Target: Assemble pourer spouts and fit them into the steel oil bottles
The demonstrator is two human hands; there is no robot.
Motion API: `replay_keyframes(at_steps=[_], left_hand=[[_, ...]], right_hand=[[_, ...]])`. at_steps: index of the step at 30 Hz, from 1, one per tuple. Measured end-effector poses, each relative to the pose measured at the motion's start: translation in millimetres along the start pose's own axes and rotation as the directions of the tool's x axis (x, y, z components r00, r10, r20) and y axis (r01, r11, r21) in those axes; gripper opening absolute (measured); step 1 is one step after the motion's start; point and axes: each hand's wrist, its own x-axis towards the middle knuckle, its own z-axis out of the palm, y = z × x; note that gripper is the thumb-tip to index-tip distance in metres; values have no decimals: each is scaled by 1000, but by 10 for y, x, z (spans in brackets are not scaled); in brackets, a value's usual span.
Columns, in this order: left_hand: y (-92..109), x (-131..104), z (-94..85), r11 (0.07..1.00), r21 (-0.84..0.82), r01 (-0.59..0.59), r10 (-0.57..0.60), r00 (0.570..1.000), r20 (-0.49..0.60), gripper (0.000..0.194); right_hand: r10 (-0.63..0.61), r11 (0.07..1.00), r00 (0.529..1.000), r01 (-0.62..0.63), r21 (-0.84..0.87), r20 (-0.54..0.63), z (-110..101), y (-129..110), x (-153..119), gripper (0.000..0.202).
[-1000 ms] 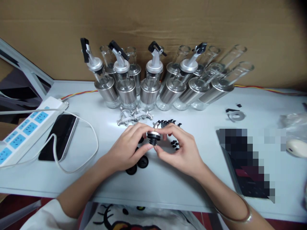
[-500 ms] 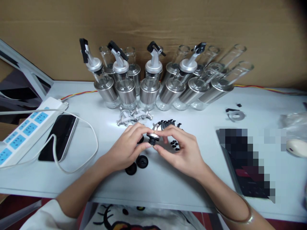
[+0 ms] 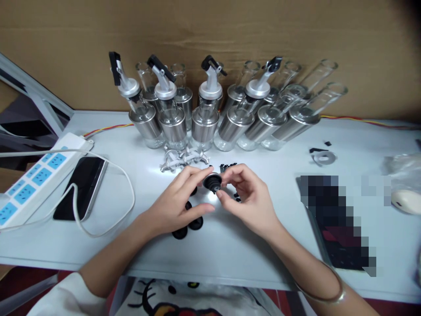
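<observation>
Between my hands, a bottle pourer (image 3: 213, 182) is tilted so that its black ribbed stopper faces me, with a silver rim behind it. My right hand (image 3: 251, 199) pinches it at the right side between thumb and fingers. At the rim's upper left rest the fingertips of my left hand (image 3: 177, 197), while its thumb stretches out apart below. Several black round caps (image 3: 179, 231) lie under and beside my left hand. Silver spout parts (image 3: 184, 159) are piled beyond it. Small black levers (image 3: 227, 167) lie behind my right hand, which partly hides them and some small black pieces (image 3: 237, 196).
Glass bottles with metal sleeves (image 3: 205, 125) stand in rows at the back, several topped with pourers (image 3: 211, 90). A power strip (image 3: 36, 177), a phone (image 3: 80, 188) and a white cable (image 3: 130, 186) are at left. A partly blurred dark device (image 3: 315, 232) and a plastic bag (image 3: 404, 171) lie right.
The pourer has tipped so its stopper's end points toward me. My left thumb has come off it, and my right fingers have shifted to its side.
</observation>
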Motion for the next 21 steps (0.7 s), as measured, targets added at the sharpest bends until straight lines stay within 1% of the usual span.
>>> replay_keyframes(at_steps=[2,4,8,10,14,17,21], left_hand=[[-6,-2,12,1000,28,-6,7,1000,-13,49],[-4,-1,19,999,45,-14,16,999,-44,45],[16,3,14,999,31,-13,16,997,-78,39],[24,4,6,1000,24,-14,16,996,-86,36],[25,4,-5,999,31,-39,41,996,-80,33],[28,11,-3,999,36,-40,43,996,-80,35],[33,24,13,1000,14,-17,19,987,-159,34]], right_hand=[[33,998,999,-35,49,43,1,6,10,31],[44,997,994,-51,64,101,2,6,16,35],[66,996,986,-73,44,152,2,-5,22,29],[64,997,985,-70,30,160,-1,-13,29,24],[19,998,989,-11,-55,144,-6,-20,48,12],[11,996,992,0,-89,124,-2,-7,50,14],[6,998,995,0,-55,96,0,14,39,19]])
